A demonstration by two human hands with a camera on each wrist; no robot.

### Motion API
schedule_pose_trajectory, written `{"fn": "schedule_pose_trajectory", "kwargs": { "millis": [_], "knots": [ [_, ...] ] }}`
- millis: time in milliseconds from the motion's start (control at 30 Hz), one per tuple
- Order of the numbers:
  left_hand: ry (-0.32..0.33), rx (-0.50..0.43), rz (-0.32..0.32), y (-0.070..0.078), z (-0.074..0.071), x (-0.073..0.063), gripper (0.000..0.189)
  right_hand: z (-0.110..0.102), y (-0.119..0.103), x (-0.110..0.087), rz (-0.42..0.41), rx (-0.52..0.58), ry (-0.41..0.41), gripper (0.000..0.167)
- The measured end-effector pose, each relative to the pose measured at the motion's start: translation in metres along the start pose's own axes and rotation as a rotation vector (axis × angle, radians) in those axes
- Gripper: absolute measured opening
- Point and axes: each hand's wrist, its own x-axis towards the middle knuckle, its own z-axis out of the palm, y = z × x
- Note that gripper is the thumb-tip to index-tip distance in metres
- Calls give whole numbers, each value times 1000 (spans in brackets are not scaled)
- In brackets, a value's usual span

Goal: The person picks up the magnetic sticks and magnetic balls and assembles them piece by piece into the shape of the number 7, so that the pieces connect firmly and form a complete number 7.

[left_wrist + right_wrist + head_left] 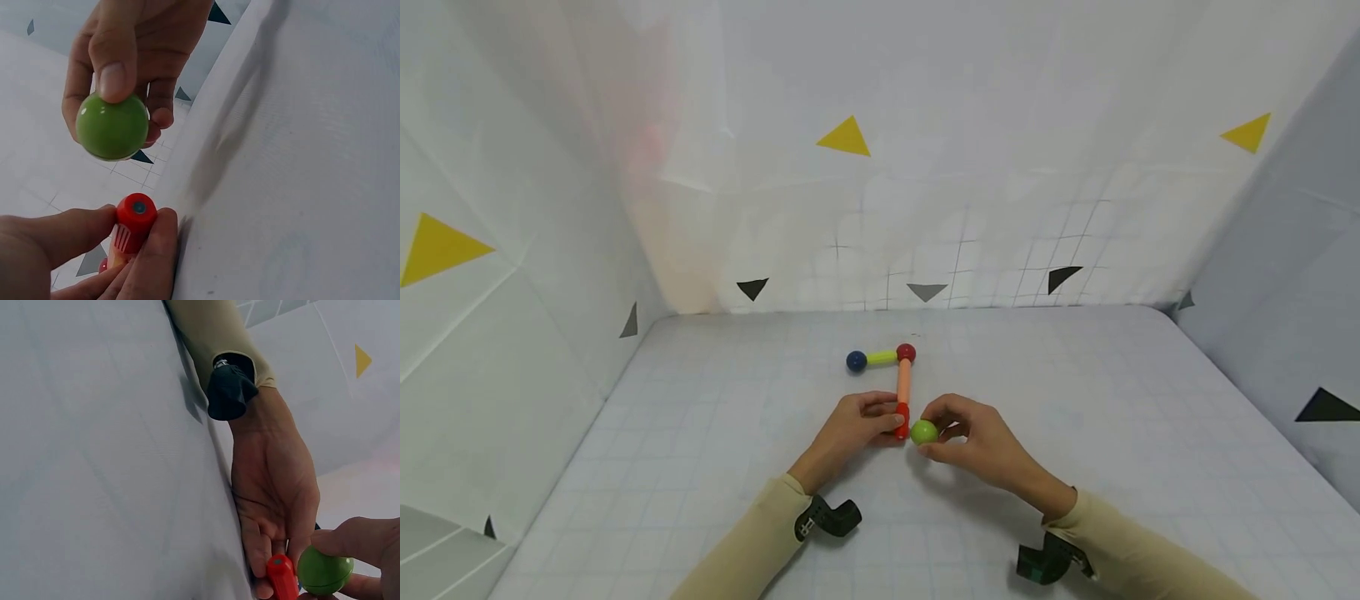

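Observation:
My left hand (856,423) pinches a red rod (902,422) between thumb and fingers; its round end, with a small dark disc in the centre, shows in the left wrist view. In line with it runs an orange rod (904,381), which meets a red ball (906,353) at its far end. From that ball a yellow-green rod (882,357) leads left to a dark blue ball (856,361). A shiny green ball (112,127) is gripped by the thumb and fingers of my right hand (977,437), just right of the red rod's near end and apart from it.
A white table (700,467) with faint grid lines lies under everything. White sheets (970,100) marked with yellow and black triangles stand at the back and both sides. Dark wrist cameras (827,517) are strapped at both sleeves.

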Motion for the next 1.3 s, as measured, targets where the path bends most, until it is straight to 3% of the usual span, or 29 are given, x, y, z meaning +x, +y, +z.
{"fn": "schedule_pose_trajectory", "kwargs": {
  "millis": [233, 467, 1300],
  "knots": [
    [12, 33, 11, 1, 1, -1, 46, 8, 1, -1, -22, 36, -58, 31],
    [19, 54, 16, 2, 1, -3, 47, 15, 1, 1, 26, 18, -80, 33],
    [7, 41, 13, -1, 0, -2, 47, 26, 9, -1, 3, 31, -77, 31]
  ]
}}
